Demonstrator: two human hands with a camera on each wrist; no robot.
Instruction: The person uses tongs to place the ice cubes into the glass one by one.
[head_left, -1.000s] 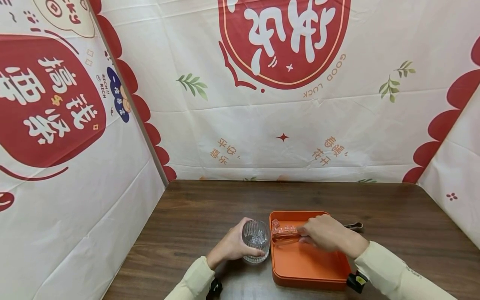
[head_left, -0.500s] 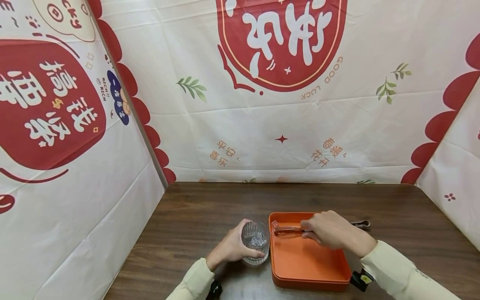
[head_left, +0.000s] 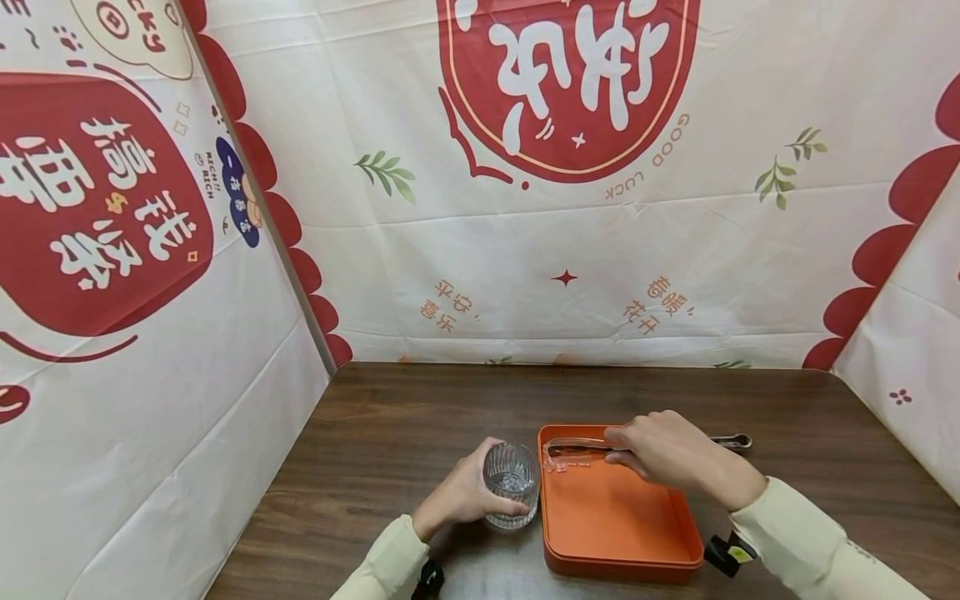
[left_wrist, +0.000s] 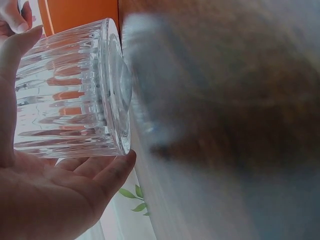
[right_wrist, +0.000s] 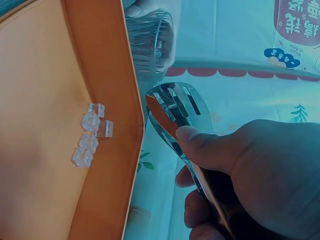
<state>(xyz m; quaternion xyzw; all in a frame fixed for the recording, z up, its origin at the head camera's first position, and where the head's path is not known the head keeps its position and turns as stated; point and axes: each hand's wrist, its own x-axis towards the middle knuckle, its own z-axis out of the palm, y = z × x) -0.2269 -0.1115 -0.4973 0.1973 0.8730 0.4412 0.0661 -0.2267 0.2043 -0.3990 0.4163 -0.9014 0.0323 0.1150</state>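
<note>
While the left hand (head_left: 471, 492) holds the ribbed glass (head_left: 513, 479) beside the orange tray (head_left: 626, 525), the right hand (head_left: 671, 454) grips tongs (right_wrist: 202, 122) (apparently empty) near the tray's clear pieces (right_wrist: 90, 122), so collecting seems underway, the next move likely needing a careful pinch.

Dark wood-grain table (head_left: 420, 408); orange tray (head_left: 615, 525) flat on it, ribbed glass (head_left: 513, 477) beside tray

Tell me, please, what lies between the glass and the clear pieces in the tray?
In the right wrist view, the orange tray's wall stands between the glass and the clear pieces.
</note>
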